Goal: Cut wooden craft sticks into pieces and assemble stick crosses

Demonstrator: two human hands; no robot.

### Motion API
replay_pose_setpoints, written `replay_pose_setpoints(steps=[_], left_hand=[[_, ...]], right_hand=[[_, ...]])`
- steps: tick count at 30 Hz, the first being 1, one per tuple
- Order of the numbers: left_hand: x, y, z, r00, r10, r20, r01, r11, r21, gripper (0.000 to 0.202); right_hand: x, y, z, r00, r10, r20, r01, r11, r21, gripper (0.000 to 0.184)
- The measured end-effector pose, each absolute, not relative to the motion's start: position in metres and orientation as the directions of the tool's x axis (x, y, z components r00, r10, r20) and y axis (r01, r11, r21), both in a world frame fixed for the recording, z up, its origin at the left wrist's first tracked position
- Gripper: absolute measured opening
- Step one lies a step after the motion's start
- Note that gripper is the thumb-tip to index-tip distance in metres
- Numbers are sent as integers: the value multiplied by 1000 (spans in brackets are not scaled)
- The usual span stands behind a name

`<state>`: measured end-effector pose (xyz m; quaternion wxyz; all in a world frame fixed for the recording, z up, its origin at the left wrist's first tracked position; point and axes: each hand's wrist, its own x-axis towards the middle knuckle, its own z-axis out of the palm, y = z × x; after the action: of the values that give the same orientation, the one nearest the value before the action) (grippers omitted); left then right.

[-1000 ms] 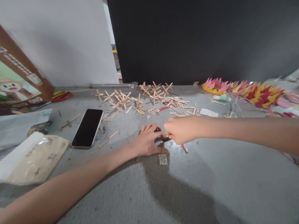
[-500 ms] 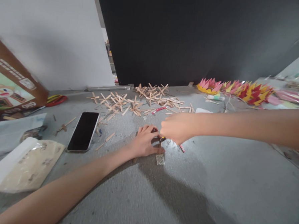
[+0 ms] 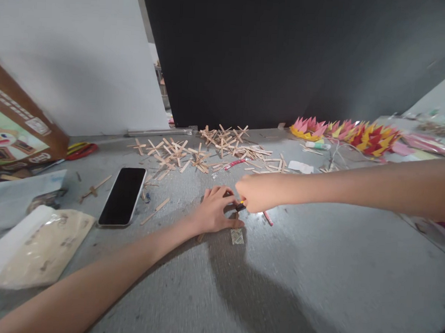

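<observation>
Wooden stick: centre of tabletop, at left hand | left fingers: spread, apparently bracing | right hand: fingers closed around black-yellow tool | step, judged: tool working at stick | next: likely calls for steady bracing

View turned slightly right, hands closer together

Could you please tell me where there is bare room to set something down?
On the near side of the right forearm, right of the patterned square, the tabletop is mostly bare; beyond the left hand, wooden sticks crowd it.
</observation>
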<state>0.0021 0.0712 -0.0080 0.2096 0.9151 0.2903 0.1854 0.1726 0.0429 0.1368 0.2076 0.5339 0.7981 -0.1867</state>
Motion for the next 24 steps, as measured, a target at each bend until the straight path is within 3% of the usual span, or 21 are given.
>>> replay_pose_setpoints(steps=[5,8,10,13,17,20,24], left_hand=[[2,72,-7,769,600,222,431,-743,513,54],[2,72,-6,771,601,210,440,-741,507,55],[2,73,-5,780,592,204,438,-749,497,54],[2,73,-4,781,592,198,443,-749,493,52],[2,74,-8,775,603,189,454,-739,498,57],[2,75,-11,777,593,211,438,-750,495,58],[2,75,-13,764,609,215,453,-742,493,63]], right_hand=[[179,44,139,-90,719,-689,995,39,-90,17],[184,43,139,-80,716,-694,993,-7,-122,18],[187,41,137,-159,754,-637,987,107,-118,19],[190,36,133,-383,784,-487,903,428,-22,16],[187,37,130,-651,614,-447,645,758,102,12],[180,44,132,-714,525,-464,542,833,110,16],[169,50,141,-646,587,-488,644,762,65,13]])
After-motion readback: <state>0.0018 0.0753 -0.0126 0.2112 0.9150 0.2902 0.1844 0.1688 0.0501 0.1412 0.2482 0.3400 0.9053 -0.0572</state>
